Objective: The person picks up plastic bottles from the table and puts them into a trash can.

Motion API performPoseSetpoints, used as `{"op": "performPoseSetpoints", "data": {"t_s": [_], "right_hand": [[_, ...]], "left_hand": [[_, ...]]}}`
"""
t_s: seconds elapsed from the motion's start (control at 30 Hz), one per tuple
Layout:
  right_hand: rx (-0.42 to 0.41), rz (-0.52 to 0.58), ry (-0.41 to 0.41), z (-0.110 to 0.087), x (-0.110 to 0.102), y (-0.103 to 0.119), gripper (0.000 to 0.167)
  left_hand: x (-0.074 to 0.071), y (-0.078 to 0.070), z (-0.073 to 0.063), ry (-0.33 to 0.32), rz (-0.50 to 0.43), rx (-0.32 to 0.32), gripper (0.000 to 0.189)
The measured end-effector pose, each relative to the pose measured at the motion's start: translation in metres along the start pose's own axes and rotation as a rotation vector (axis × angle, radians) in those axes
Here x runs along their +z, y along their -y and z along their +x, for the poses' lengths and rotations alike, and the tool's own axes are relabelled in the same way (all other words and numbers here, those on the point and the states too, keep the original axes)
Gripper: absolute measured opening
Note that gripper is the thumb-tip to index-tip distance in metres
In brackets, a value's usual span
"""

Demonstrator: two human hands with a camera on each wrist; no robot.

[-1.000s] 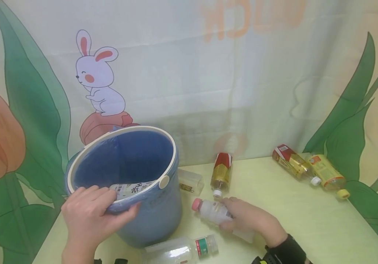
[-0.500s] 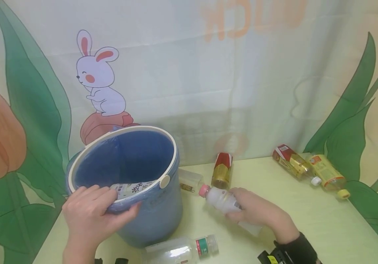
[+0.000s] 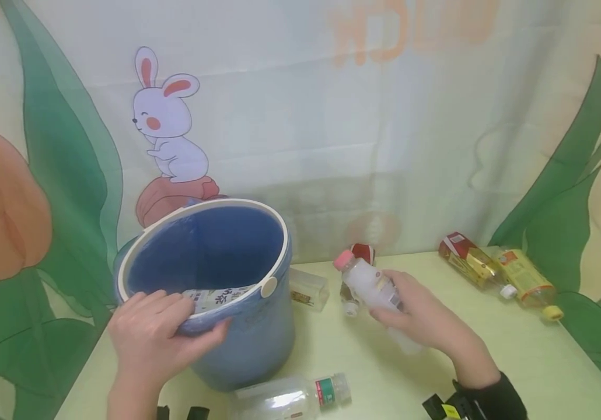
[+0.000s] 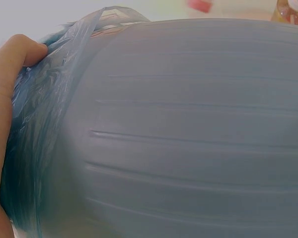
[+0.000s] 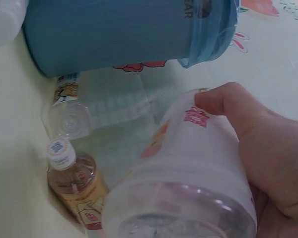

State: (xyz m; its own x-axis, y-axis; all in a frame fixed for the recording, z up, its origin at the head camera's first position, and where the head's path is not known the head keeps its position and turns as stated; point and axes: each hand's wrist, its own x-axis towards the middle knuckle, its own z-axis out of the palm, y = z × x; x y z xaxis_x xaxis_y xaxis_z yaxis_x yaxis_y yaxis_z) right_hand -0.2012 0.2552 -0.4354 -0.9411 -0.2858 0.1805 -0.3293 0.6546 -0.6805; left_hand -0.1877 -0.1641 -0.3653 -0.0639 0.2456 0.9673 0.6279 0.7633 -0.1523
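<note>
Within the grasping right hand point(image 3: 418, 309), a tilted whitish bottle point(image 3: 370, 284) (pink-capped); left hand point(image 3: 150, 326) clutching bucket rim point(image 3: 227, 202).

The pink-capped bottle point(image 3: 371, 286) has been raised from the desk point(image 3: 537, 361) by the right grip point(image 3: 413, 309). The red-and-gold bottle point(image 3: 364, 252) behind it has been partly covered.

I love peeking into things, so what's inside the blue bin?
In the bin, a pale thing with dark printing shows at the near side. The bin's near wall and the left hand cover the bottom, so I can't tell what else is there.
</note>
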Motion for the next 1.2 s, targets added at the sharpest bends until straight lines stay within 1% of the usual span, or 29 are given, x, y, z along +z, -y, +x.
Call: {"op": "performPoseSetpoints", "data": {"t_s": [0.1,0.2,0.37,0.5,0.73,0.83,0.93,1.0,1.13,1.2], "right_hand": [[-0.033,-0.007,-0.069,0.004,-0.005,0.01,0.066],[-0.085,-0.029,-0.127,0.014,-0.009,0.022,0.065],[-0.165,-0.052,-0.195,0.027,-0.021,0.044,0.066],[-0.224,-0.044,-0.22,0.037,-0.029,0.073,0.069],[-0.322,-0.085,-0.247,0.057,-0.037,0.124,0.071],[-0.317,-0.084,-0.257,0.066,-0.041,0.145,0.074],[-0.296,-0.057,-0.283,0.077,-0.043,0.162,0.077],[-0.297,-0.023,-0.312,0.086,-0.042,0.173,0.079],[-0.356,0.08,-0.359,0.106,-0.031,0.193,0.08],[-0.393,0.129,-0.355,0.116,-0.022,0.203,0.08]], "left_hand": [[-0.001,0.001,0.0,0.002,0.005,0.001,0.056],[-0.003,0.002,0.001,0.011,0.016,0.004,0.056],[-0.001,0.001,0.0,0.02,0.013,0.01,0.057],[-0.002,0.001,0.0,0.022,0.013,0.012,0.058],[-0.002,0.001,-0.001,0.028,0.015,0.004,0.059],[-0.001,0.002,-0.002,0.026,0.011,0.003,0.059],[-0.001,0.002,-0.002,0.03,0.008,0.006,0.059],[0.0,0.001,-0.001,0.025,0.005,0.01,0.06],[-0.001,0.001,0.001,0.015,0.002,0.014,0.06],[-0.001,0.001,0.001,0.015,0.003,0.013,0.061]]}}
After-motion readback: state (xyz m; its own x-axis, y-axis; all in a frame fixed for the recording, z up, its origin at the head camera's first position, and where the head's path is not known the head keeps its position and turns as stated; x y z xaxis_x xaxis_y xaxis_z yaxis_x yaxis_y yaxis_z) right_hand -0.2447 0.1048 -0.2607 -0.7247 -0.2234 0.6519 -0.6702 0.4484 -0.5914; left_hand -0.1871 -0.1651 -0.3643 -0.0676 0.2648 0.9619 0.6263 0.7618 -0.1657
